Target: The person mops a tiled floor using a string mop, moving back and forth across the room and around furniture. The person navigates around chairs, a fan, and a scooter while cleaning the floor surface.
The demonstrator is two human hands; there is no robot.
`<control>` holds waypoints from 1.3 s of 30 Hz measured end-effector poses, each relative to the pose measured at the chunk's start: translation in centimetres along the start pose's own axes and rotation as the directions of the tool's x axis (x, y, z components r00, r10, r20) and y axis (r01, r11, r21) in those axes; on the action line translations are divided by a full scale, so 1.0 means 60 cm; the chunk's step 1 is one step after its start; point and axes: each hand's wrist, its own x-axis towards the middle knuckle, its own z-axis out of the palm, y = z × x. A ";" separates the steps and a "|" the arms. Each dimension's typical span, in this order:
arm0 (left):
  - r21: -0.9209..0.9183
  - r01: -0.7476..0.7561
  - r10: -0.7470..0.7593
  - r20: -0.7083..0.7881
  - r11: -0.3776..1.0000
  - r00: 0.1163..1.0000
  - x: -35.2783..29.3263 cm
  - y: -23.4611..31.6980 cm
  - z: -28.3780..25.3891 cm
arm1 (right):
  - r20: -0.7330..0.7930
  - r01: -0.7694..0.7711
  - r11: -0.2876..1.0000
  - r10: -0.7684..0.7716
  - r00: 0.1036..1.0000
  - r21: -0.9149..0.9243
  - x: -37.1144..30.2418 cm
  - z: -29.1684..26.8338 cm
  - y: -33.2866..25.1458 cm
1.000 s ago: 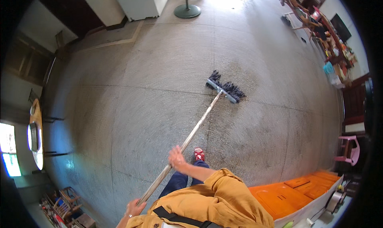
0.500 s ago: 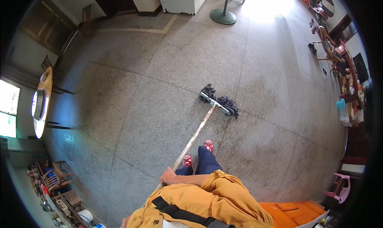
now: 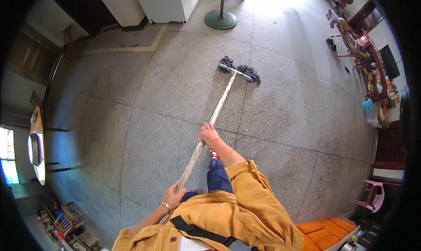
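Note:
A long-handled mop stretches away from me across the speckled floor. Its dark strands hang from a pale metal bar and lie flat on the ground. Around the middle of the wooden handle my right hand is closed, its arm reaching forward. Lower down, close to my waist, my left hand wraps the upper end of the handle; a bracelet circles that wrist. My red shoe shows just below the right hand.
A round green stand base rests on the floor ahead, beside a white cabinet. At the left is a round table. Cluttered furniture lines the right wall, with a pink stool nearer me. An orange wooden surface lies behind at the right.
The mop head has slid forward, farther from me. My right hand has reached forward with the handle, and my left hand, mostly hidden before, has come into view on it.

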 end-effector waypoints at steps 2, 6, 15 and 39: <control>-0.066 0.004 0.000 0.069 0.998 0.998 0.064 0.093 0.007 | -0.127 -0.224 0.974 0.218 0.968 -0.040 0.031 -0.024 0.088; -0.171 -0.132 0.137 0.018 0.976 0.990 0.156 0.149 0.009 | -0.166 -0.417 0.908 0.408 0.898 -0.024 0.096 -0.017 0.198; 0.030 -0.108 0.110 -0.106 0.994 0.988 0.184 0.100 -0.174 | -0.110 -0.348 0.938 0.346 0.932 0.006 0.210 -0.004 0.064; 0.065 0.222 -0.220 -0.038 0.973 0.975 0.324 -0.019 -0.706 | 0.081 0.092 0.850 -0.155 0.985 0.519 0.620 0.029 -0.182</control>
